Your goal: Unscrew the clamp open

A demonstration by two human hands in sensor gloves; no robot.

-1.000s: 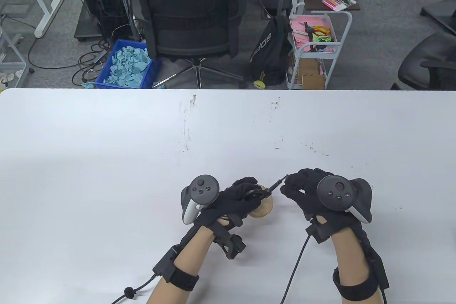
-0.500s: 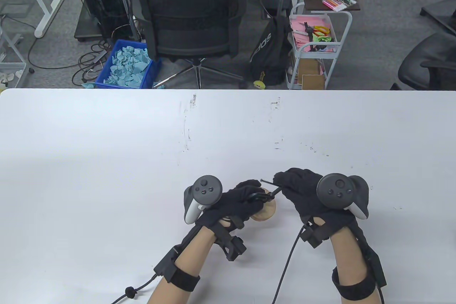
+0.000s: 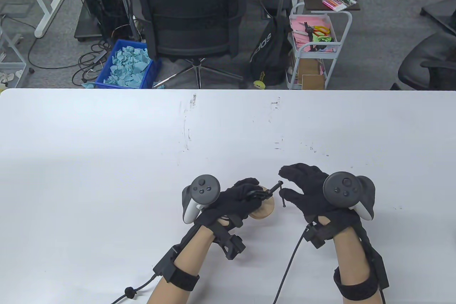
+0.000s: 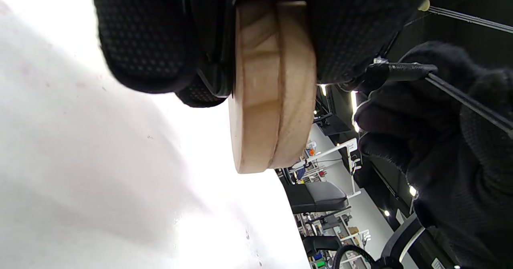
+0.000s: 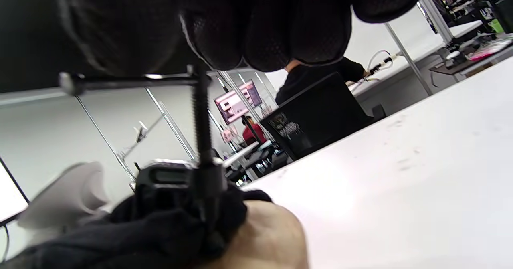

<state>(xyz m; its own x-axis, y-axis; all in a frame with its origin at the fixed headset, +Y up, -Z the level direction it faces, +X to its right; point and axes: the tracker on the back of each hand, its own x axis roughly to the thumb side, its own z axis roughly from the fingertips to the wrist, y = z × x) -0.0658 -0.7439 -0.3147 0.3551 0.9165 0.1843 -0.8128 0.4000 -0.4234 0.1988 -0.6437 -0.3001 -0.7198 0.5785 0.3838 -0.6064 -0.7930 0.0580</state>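
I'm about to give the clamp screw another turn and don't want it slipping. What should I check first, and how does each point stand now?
1. Left hand grips the clamp and wooden discs: ok.
2. Discs lie between the clamp's faces: ok.
3. Crossbar handle within reach of the right hand: ok.
4. Right-hand grip on the handle: cannot tell; fingers look spread.
5. Screw thread exposed, room to turn: ok.

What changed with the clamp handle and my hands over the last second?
The right hand opened and drew back from the clamp's T-handle, which has swung round since a second ago. The left hand still grips the clamp and wooden discs in the same spot on the table.
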